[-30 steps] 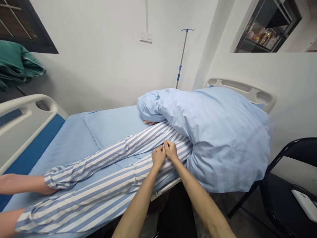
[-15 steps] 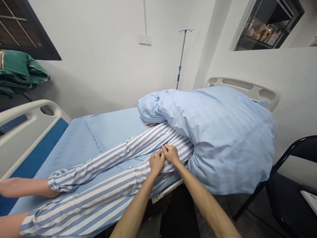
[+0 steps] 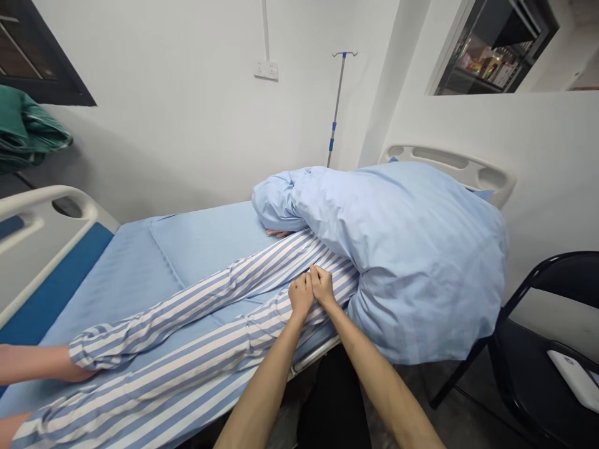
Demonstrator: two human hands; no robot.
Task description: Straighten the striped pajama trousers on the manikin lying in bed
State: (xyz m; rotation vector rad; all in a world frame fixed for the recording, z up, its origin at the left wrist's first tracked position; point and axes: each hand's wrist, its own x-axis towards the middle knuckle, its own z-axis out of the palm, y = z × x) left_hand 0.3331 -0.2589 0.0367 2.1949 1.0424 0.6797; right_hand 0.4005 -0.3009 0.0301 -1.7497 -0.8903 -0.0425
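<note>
A person lies on a hospital bed [image 3: 56, 293] in blue-and-white striped trousers [image 3: 196, 324]. A light blue duvet [image 3: 402, 249] is folded up over the upper body and hides it. My left hand [image 3: 300, 295] and my right hand [image 3: 322, 285] sit side by side on the near thigh, just below the duvet's edge. Both are closed, fingers curled and pinching the striped cloth. The person's bare feet [image 3: 28, 365] reach the left edge of the view, and one of the person's hands [image 3: 278, 234] shows under the duvet.
A white and blue footboard [image 3: 42, 212] stands at the left, a white headboard [image 3: 449, 165] at the right. A drip pole [image 3: 334, 112] rises behind the bed. A black chair [image 3: 538, 337] stands at the right. Green cloth [image 3: 28, 137] lies folded at the upper left.
My two hands stay closed on the striped cloth at the thigh and barely move. The view has shifted slightly, so the bed sits a little further left.
</note>
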